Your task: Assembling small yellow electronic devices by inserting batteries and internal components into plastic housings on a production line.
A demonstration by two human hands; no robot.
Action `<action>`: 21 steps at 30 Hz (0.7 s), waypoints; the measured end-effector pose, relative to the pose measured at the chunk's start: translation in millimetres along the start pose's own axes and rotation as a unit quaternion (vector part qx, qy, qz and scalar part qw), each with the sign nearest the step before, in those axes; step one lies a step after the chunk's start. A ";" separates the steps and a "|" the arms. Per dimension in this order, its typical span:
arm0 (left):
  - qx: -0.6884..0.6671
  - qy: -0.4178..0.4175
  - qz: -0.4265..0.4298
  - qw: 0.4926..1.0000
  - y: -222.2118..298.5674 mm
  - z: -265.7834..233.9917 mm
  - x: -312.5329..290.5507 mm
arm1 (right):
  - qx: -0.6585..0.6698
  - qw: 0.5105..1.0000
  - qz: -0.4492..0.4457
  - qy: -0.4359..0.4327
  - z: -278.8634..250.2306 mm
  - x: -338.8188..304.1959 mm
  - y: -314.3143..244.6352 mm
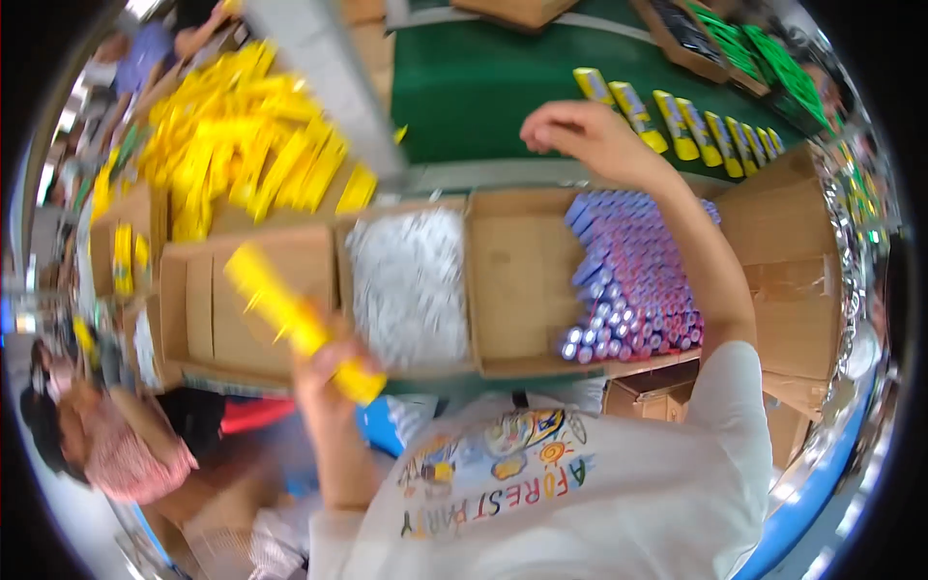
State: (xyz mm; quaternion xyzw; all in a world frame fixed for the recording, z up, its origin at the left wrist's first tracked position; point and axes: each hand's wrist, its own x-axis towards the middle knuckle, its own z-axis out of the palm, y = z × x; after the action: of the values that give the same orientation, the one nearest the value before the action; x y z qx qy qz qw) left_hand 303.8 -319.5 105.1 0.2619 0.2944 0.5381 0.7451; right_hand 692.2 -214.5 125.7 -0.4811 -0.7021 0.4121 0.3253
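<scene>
My left hand (329, 372), smeared by motion, grips a long yellow packet (280, 304) slantwise over the near edge of the boxes. Beneath the packet's far end lies an open cardboard box (271, 275). Out over the green conveyor belt (464, 92) reaches my right hand (580, 135), its fingers curled in and nothing visible in them. Just right of that hand, several yellow packets with printed fronts (633, 114) lie in a row on the belt. Below my right forearm a box holds many purple cylinders with shiny ends (638, 271).
A heap of yellow packets (251, 145) covers the far left. Small white pieces (409, 290) fill the middle box. A tall carton (783, 271) stands at right. Green items (744, 48) sit beyond the belt. Co-workers (126, 435) are at the left.
</scene>
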 end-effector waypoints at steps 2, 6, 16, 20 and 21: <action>0.031 -0.064 -0.058 0.996 -22.1 38.0 7.6 | -0.006 0.999 -0.025 -0.032 49.5 -31.4 -52.0; -0.074 -0.070 -0.141 0.985 -46.0 55.9 0.6 | -0.346 0.873 -0.343 0.032 114.5 -67.6 -91.9; 0.068 -0.020 0.008 0.997 -74.6 61.1 -31.4 | 0.295 0.947 0.123 -0.036 141.0 -95.3 -110.1; 0.164 -0.111 -0.012 0.980 -76.0 66.4 -35.3 | 0.263 0.958 0.112 0.013 162.9 -104.0 -104.1; 0.099 -0.057 -0.031 0.993 -75.4 70.1 -35.1 | 0.123 0.990 -0.001 0.074 168.5 -105.1 -100.3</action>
State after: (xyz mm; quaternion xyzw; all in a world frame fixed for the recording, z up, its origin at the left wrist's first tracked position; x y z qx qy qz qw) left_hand 394.4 -379.6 105.6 0.3554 0.3114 0.4670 0.7474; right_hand 541.7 -378.2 133.2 -0.4660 -0.6205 0.4584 0.4333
